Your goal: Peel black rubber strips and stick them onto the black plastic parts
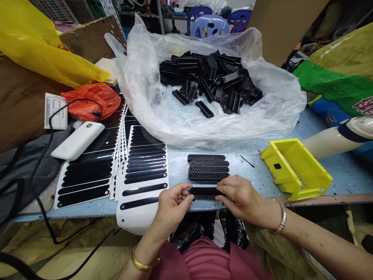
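One black plastic strip is pinched at its ends by the left hand and right hand, just over the table edge; a slipped grip could drop it, or the four laid strips could be knocked askew.

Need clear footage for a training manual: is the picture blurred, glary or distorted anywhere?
Head view: lighting is bright and even, with glare on the clear plastic bag and the glossy black strips; the wide lens bows the table's front edge; the left hand, right hand and black part show no obvious motion blur.
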The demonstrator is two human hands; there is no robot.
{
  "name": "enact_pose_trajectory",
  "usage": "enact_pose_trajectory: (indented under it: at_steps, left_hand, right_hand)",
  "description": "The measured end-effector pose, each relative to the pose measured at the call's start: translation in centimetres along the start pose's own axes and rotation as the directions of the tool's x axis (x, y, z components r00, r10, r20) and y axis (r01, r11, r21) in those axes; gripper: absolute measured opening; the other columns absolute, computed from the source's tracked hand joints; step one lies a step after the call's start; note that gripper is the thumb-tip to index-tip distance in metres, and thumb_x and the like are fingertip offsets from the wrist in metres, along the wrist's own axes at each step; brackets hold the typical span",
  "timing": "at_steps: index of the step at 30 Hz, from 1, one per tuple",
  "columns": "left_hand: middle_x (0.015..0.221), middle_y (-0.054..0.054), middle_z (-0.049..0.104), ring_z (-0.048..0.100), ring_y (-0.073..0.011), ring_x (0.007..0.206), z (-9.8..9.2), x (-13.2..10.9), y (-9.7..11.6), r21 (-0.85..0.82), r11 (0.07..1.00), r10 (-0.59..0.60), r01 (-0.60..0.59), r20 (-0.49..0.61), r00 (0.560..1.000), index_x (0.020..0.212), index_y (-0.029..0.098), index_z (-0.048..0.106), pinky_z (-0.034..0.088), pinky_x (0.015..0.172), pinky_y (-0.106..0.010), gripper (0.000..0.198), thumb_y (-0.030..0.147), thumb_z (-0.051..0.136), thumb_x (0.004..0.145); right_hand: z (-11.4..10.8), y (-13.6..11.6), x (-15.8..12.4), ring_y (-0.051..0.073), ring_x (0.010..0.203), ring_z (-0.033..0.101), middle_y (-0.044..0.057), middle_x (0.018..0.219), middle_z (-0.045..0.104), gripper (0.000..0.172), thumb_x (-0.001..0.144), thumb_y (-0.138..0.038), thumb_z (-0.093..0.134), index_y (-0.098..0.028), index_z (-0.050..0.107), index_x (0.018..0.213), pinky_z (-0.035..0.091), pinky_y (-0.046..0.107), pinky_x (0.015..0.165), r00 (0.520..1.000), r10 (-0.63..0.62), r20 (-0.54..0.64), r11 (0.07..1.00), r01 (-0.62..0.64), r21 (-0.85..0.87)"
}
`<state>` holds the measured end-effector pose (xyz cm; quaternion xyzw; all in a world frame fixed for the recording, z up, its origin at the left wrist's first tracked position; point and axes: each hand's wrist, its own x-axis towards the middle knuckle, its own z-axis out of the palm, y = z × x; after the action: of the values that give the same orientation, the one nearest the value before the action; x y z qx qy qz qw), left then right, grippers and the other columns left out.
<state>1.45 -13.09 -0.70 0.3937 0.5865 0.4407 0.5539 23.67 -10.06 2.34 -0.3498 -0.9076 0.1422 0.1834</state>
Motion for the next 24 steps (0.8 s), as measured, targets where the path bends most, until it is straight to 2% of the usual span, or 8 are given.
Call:
enact_pose_trajectory:
  at_steps: [13, 24]
  left_hand:
    - [0.058, 0.002, 0.061, 0.056, -0.0086, 0.044, -0.15, 0.06, 0.04, -0.005, 1.000, -0.016, 0.016, 0.016, 1.000, 0.085, 0.013, 0.072, 0.037, 0.034, -0.014, 0.026, 0.023, 0.071, 0.061]
    - [0.059, 0.002, 0.062, 0.057, -0.0092, 0.045, -0.33, 0.27, -0.25, 0.021, 1.000, 0.003, -0.004, 0.033, 0.999, 0.085, 0.014, 0.072, 0.040, 0.035, -0.015, 0.023, 0.022, 0.072, 0.063]
  right_hand:
    - [0.15, -0.12, 0.23, 0.019, 0.071, 0.056, 0.006, 0.078, 0.066, 0.008, 0.087, -0.014, 0.062, -0.012, 0.069, 0.088, 0.031, 0.033, 0.064, 0.999, 0.006, 0.045, 0.998, -0.004, -0.056]
    - [0.03, 0.20, 0.38, 0.020, 0.075, 0.055, 0.008, 0.080, 0.065, 0.010, 0.090, -0.014, 0.058, -0.012, 0.067, 0.086, 0.030, 0.032, 0.066, 0.995, -0.015, 0.098, 0.997, 0.022, -0.074]
